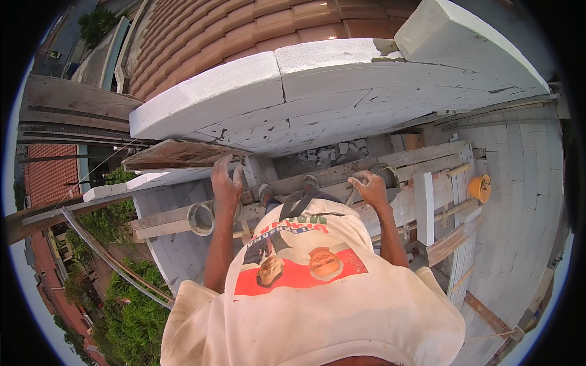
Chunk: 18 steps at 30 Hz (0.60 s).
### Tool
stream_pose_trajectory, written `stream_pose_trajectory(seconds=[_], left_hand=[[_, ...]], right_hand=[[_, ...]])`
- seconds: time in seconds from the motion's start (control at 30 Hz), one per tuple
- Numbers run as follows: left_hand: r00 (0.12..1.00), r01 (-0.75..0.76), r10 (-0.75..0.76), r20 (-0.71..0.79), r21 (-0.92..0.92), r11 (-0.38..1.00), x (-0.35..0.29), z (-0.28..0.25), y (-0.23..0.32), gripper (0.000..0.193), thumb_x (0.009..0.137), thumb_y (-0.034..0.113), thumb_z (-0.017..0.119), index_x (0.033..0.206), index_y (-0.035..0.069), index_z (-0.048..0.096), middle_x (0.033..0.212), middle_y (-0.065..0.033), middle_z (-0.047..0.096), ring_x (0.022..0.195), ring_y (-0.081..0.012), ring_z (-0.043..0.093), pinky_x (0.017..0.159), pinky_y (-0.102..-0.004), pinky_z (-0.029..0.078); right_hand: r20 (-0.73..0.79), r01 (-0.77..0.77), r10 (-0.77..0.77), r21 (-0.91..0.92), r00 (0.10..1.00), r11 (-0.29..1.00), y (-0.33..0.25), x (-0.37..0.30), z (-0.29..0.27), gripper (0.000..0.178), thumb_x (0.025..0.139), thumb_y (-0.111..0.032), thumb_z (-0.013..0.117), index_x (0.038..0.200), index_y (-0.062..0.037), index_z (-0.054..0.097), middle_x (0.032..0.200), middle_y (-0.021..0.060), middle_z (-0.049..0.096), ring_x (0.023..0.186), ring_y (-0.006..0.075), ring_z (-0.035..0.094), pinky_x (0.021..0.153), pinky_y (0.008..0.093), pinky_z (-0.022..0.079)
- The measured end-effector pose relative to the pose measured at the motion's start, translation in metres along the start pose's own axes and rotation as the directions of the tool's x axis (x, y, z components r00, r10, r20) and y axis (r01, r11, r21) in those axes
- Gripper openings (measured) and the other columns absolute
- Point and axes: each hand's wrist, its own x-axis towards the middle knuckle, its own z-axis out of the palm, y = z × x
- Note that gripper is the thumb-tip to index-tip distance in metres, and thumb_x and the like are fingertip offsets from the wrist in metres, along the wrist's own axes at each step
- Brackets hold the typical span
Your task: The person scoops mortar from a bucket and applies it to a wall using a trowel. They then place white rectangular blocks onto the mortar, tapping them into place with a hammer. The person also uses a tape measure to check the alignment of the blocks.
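Note:
My left hand (pixel 227 182) is raised in front of the block wall (pixel 274 125), with its fingers and thumb apart and nothing in it. It is close to the end of a weathered board (pixel 177 154) along the wall. My right hand (pixel 371 186) hovers over the plank scaffold with its fingers curled in; what they hold, if anything, I cannot make out. Just behind that hand is a dark round bucket (pixel 388 173). A grey mortar-stained bucket (pixel 201 218) stands on the planks beside my left forearm.
My feet are on scaffold planks (pixel 165 221). A white block (pixel 423 207) stands at the right, near an orange bucket (pixel 480 188). Another block (pixel 464 46) tops the wall, beyond which lies a tiled roof (pixel 244 30). Block rubble (pixel 332 152) lies below; greenery (pixel 137 305) shows at left.

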Motion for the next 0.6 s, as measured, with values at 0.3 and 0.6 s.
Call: stream_pose_trajectory(seconds=[0.3, 0.6], left_hand=[[0.913, -0.311, 0.402, -0.061, 0.532, 0.788, 0.182, -0.072, 0.108, 0.086, 0.078, 0.024, 0.089, 0.151, 0.020, 0.046, 0.154, -0.0036, 0.046, 0.146, -0.0243, 0.035, 0.119, -0.0444, 0.021], [0.840, -0.314, 0.447, -0.308, 0.396, 0.863, 0.192, -0.102, 0.119, 0.063, 0.092, 0.022, 0.078, 0.147, 0.010, 0.051, 0.152, -0.0067, 0.052, 0.144, -0.0244, 0.042, 0.118, -0.0450, 0.024]], right_hand=[[0.002, 0.088, -0.088, 0.022, 0.996, 0.996, 0.015, 0.039, -0.006, 0.045, 0.086, -0.034, 0.081, 0.115, -0.0003, 0.073, 0.095, 0.0275, 0.073, 0.092, 0.0437, 0.072, 0.079, 0.0446, 0.056], [0.155, -0.115, 0.125, -0.072, 0.980, 0.991, 0.091, -0.003, 0.035, 0.046, 0.086, -0.036, 0.080, 0.115, -0.0007, 0.074, 0.105, 0.0287, 0.072, 0.101, 0.0449, 0.069, 0.089, 0.0485, 0.055]])
